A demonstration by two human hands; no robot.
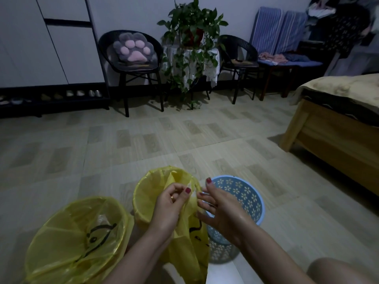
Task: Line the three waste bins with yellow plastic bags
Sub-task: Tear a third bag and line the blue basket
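Two bins (80, 238) are lined; your left hand (167, 210) and right hand (220, 210) fingers pinch the third yellow bag (188, 249), so open it and line the blue bin (242, 197).

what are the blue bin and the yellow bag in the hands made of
Blue bin: looks like moulded plastic with a smooth finish, its wall pierced with flower-shaped cutouts. Yellow bag: thin, translucent plastic film, slightly glossy; it hangs in soft folds and creases from the left hand and right hand.
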